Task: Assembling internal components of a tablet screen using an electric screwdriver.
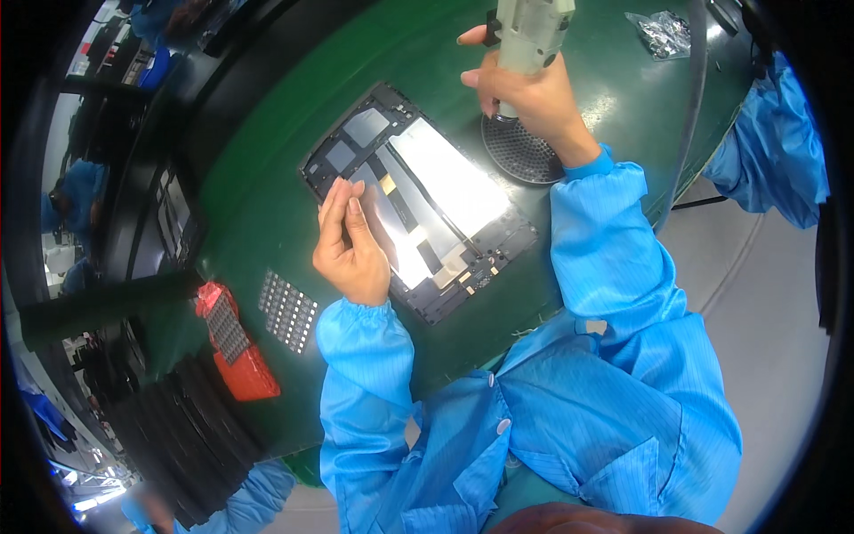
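Observation:
An opened tablet (455,169) lies at a slant on the green table, its silver plates, black frame and flat cables exposed. My left hand (351,245) is over its left edge, fingers and thumb pressed together; whatever may be between the fingertips is hidden. Beyond the tablet's right side, my right hand (534,98) is wrapped round a pale electric screwdriver (531,40), held roughly upright. The screwdriver's lower end is over a round black dimpled dish (516,149), partly covered by my hand and wrist.
Left of the tablet lie a sheet of small dark pieces (287,311) and a red packet (245,369) with a grey sheet on it. A clear bag of small parts (660,36) lies far right, beside a hanging grey cable (692,107). Black stacked trays (182,436) stand lower left. Blue-sleeved people sit nearby.

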Motion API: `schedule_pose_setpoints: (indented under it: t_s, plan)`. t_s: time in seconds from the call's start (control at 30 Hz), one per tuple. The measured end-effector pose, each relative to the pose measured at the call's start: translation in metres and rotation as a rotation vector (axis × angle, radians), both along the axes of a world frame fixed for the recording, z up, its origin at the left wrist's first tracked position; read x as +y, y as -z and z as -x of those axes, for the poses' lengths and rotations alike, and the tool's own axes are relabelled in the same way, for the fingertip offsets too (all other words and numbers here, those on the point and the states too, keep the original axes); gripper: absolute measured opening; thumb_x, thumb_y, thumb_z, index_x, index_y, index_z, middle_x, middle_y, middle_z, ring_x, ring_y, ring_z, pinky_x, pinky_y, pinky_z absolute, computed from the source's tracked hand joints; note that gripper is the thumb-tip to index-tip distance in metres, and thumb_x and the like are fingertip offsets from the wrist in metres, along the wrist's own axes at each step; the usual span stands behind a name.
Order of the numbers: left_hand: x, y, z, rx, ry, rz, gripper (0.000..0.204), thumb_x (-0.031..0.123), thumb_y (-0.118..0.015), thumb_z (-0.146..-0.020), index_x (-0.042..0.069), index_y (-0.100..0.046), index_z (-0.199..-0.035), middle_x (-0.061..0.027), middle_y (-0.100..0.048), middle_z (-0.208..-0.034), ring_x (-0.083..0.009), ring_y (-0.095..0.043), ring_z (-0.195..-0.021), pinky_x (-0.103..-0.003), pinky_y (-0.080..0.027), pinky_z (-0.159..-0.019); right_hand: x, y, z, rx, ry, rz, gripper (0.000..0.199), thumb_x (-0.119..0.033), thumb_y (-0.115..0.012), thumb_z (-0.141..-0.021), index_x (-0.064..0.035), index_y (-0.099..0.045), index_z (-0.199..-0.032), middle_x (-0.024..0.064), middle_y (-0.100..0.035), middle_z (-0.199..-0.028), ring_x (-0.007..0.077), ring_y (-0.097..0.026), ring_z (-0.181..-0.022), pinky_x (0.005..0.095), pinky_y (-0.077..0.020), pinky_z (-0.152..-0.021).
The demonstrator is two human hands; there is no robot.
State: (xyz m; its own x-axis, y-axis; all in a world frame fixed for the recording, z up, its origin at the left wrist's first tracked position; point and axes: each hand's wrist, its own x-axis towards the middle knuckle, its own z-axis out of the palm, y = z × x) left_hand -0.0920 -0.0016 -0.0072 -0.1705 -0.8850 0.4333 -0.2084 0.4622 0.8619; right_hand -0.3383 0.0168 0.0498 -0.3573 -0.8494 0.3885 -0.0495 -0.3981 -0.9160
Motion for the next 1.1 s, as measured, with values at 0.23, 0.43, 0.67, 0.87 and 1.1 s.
schedule_pose_setpoints:
  t_s: [0.23, 0.43, 0.67, 0.87, 1.1]
  plan:
    - [0.006, -0.007, 0.0, 0.169, -0.023, -0.146, 0.027, 0.003, -0.052, -0.09, -0.006, -0.054, -0.115, -0.014, -0.064, -0.101, -0.0167, -0.059, -0.097, -0.026, -0.044, -0.088, 0.001, 0.003, -0.003, -0.026, -0.018, -0.005, 0.025, -0.001, -0.067, -0.071, 0.0024, -0.058, -0.094, 0.0029, -0.056, -0.058, 0.0106, -0.055, -0.047, 0.0234, -0.0424, -0.045]
    - [0.017, -0.022, -0.017, 0.058, -0.058, -0.127, 0.019, 0.005, -0.056, -0.089, -0.006, -0.062, -0.102, -0.0128, -0.064, -0.101, -0.0152, -0.061, -0.092, -0.025, -0.047, -0.087, 0.002, 0.002, -0.005, -0.051, -0.024, -0.027, 0.024, -0.002, -0.067, -0.071, 0.0016, -0.059, -0.094, 0.0029, -0.056, -0.058, 0.0111, -0.055, -0.047, 0.0233, -0.0426, -0.044]
    - [0.051, -0.041, -0.049, 0.064, -0.082, -0.481, 0.016, -0.001, -0.066, -0.079, -0.006, -0.06, -0.093, -0.0088, -0.064, -0.077, -0.0113, -0.058, -0.061, -0.02, -0.048, -0.056, 0.016, -0.016, -0.008, -0.137, 0.029, -0.011, 0.04, 0.0, -0.068, -0.073, 0.0015, -0.05, -0.109, 0.0028, -0.055, -0.059, 0.0112, -0.052, -0.045, 0.0228, -0.0407, -0.042]
    - [0.071, -0.04, -0.052, 0.057, 0.113, -0.69, 0.014, 0.0, -0.064, -0.081, -0.006, -0.063, -0.093, -0.0108, -0.065, -0.08, -0.0113, -0.059, -0.06, -0.021, -0.048, -0.055, 0.011, -0.009, -0.007, -0.086, 0.006, -0.001, 0.039, 0.002, -0.067, -0.074, 0.0021, -0.051, -0.109, 0.0022, -0.054, -0.058, 0.0109, -0.052, -0.045, 0.0225, -0.0401, -0.042]
    - [0.065, -0.034, -0.047, 0.014, 0.116, -0.525, 0.011, -0.004, -0.065, -0.079, -0.006, -0.063, -0.091, -0.0068, -0.058, -0.089, -0.0116, -0.06, -0.075, -0.021, -0.049, -0.065, 0.014, -0.01, -0.011, -0.106, -0.008, -0.007, 0.038, 0.001, -0.067, -0.074, 0.0021, -0.051, -0.108, 0.0017, -0.054, -0.058, 0.0108, -0.052, -0.045, 0.0224, -0.0403, -0.042]
